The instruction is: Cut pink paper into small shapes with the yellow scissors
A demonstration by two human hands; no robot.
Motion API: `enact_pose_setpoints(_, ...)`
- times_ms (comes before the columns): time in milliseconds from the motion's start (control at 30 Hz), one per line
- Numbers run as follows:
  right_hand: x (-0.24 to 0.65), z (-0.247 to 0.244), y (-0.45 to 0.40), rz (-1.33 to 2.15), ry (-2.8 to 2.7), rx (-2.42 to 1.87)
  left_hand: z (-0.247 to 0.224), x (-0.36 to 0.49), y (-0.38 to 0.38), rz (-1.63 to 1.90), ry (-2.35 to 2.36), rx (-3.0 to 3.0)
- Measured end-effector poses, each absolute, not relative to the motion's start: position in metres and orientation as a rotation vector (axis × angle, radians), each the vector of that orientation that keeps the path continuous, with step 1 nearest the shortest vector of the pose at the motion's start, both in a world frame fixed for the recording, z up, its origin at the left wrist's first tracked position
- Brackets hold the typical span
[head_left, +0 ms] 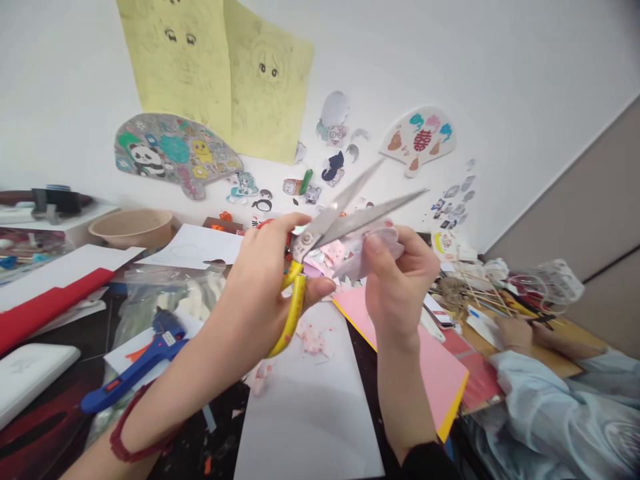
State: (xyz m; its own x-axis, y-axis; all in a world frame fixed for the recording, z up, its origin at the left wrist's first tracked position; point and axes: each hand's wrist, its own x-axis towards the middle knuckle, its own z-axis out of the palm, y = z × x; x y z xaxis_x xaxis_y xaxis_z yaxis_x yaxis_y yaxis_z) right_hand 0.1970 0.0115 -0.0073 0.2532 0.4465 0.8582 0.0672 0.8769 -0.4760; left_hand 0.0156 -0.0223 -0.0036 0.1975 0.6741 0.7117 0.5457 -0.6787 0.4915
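Note:
Yellow-handled scissors (296, 307) are gripped in my left hand (265, 280), with the thumb by the lower handle. Their two blades are spread apart and point up to the right. My right hand (400, 280) pinches a pale pinkish cut paper piece (357, 253) between thumb and fingers, just beneath the lower blade. Partly behind the hands are more pink patterned scraps. Below them a white sheet (310, 413) lies on the dark table, with small pink scraps (313, 339) on it.
A blue glue gun (135, 373), plastic bag (185, 293), red strip (55, 310) and white case (35, 377) lie left. Right are a pink sheet (437, 373) and another person's hands and blue sleeves (555, 393). A beige bowl (131, 230) stands behind. Drawings cover the wall.

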Motion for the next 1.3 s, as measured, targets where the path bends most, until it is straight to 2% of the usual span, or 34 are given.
enact_pose_setpoints(167,0.199,-0.006,0.014,0.255,-1.242,-0.455,-0.001,0.006,-0.022,1.500,1.189,2.306)
enact_pose_setpoints(400,0.212,0.001,0.015,-0.011,-1.161,-0.502,0.002,0.002,-0.028,1.397,1.053,2.489)
enact_pose_setpoints(600,0.227,0.007,0.010,-0.155,-1.182,-0.491,0.001,0.005,-0.026,1.331,1.115,2.517)
enact_pose_setpoints(967,0.227,0.008,0.007,-0.247,-1.236,-0.538,0.005,0.010,-0.026,1.255,1.151,2.494)
enact_pose_setpoints(1300,0.226,0.006,0.010,-0.178,-1.204,-0.500,0.005,0.011,-0.026,1.240,1.159,2.475)
